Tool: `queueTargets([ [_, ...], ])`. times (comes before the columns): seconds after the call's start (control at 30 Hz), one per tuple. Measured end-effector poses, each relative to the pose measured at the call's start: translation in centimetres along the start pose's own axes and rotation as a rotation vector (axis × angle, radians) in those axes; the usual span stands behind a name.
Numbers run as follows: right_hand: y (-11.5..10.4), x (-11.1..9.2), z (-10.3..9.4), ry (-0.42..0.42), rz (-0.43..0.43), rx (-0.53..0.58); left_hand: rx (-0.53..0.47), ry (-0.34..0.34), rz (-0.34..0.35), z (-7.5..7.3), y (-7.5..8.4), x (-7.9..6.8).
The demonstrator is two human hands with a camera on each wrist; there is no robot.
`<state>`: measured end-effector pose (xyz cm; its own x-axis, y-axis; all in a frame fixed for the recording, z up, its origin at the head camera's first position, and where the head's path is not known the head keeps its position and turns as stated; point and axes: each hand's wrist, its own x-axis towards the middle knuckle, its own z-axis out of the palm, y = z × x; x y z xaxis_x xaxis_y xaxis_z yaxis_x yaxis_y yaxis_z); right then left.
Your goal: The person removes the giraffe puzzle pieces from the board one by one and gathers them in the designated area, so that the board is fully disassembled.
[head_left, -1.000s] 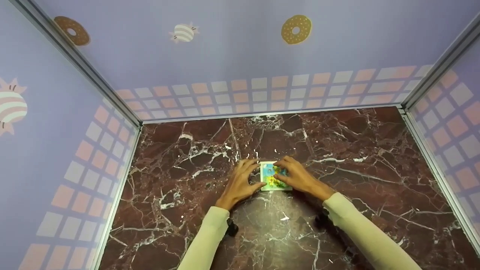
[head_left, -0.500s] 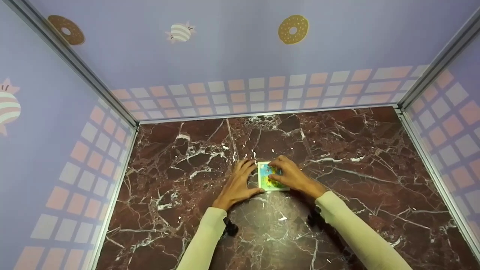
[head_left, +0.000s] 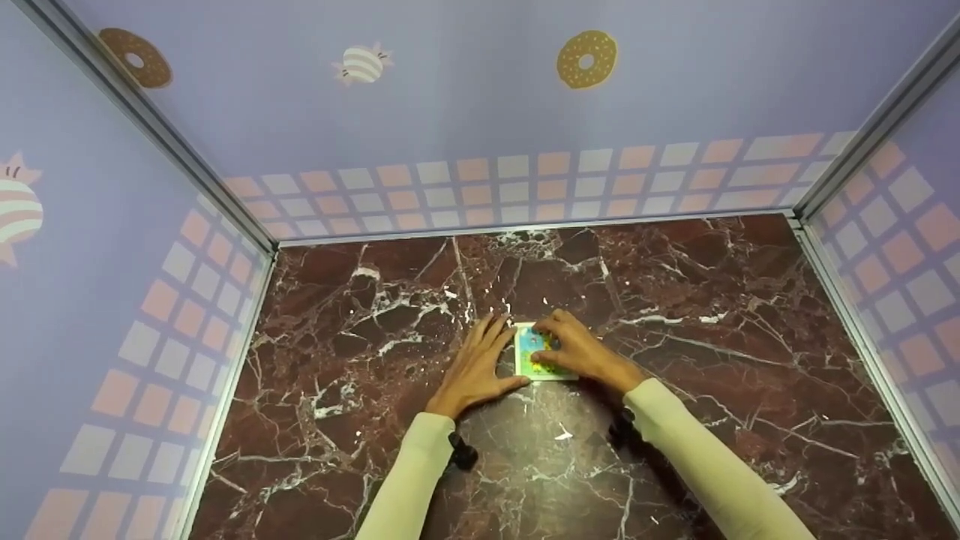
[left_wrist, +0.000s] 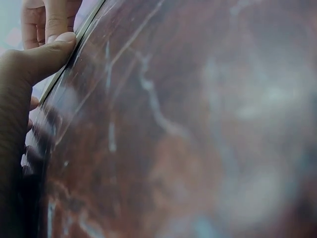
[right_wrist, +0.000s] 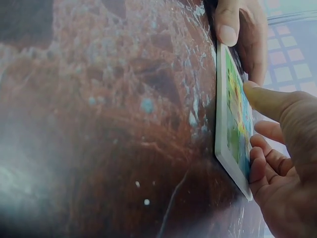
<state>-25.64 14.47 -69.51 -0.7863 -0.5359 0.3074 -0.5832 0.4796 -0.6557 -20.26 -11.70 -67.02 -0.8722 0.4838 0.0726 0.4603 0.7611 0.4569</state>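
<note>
A small square picture board (head_left: 531,343) lies flat, with a raised pale rim around a blue, green and yellow picture. At its left side, my left hand (head_left: 478,367) holds it, thumb at the near left corner and fingers along the left edge. My right hand (head_left: 581,352) reaches over the right half, thumb and index finger set apart on the picture. In the right wrist view its thumb (right_wrist: 262,96) touches the picture, and curled fingers (right_wrist: 265,158) sit at the board's edge. Much of the picture is hidden beneath this hand.
The dark red marbled tabletop (head_left: 360,465) carries white veins. A lilac wall (head_left: 465,112) with printed tiles and sweets closes the back, with a side panel (head_left: 97,285) at the left and another panel (head_left: 907,247) at the right.
My right hand has slid a little to the left over the picture, covering more of its middle. My left hand stays at the board's left edge, fingers slightly straighter.
</note>
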Motion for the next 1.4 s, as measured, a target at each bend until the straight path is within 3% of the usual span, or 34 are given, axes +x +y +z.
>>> queueTargets([
  [0.33, -0.5, -0.4, 0.2, 0.010, 0.009, -0.034, 0.003, -0.022, -0.015, 0.2, 0.2, 0.1],
  [0.67, -0.6, 0.1, 0.7, -0.036, -0.018, -0.178, 0.029, -0.019, -0.024, -0.1, 0.0, 0.3],
  [0.97, -2.3, 0.2, 0.2, -0.038, 0.001, -0.117, 0.036, -0.014, -0.033, 0.2, 0.1, 0.3],
  [1.1, -1.7, 0.2, 0.8, -0.037, 0.019, -0.087, 0.036, -0.012, -0.034, 0.3, 0.1, 0.3],
  [1.4, -1.7, 0.3, 0.9, -0.059, 0.033, -0.148, 0.022, 0.010, -0.015, 0.2, 0.0, 0.0],
])
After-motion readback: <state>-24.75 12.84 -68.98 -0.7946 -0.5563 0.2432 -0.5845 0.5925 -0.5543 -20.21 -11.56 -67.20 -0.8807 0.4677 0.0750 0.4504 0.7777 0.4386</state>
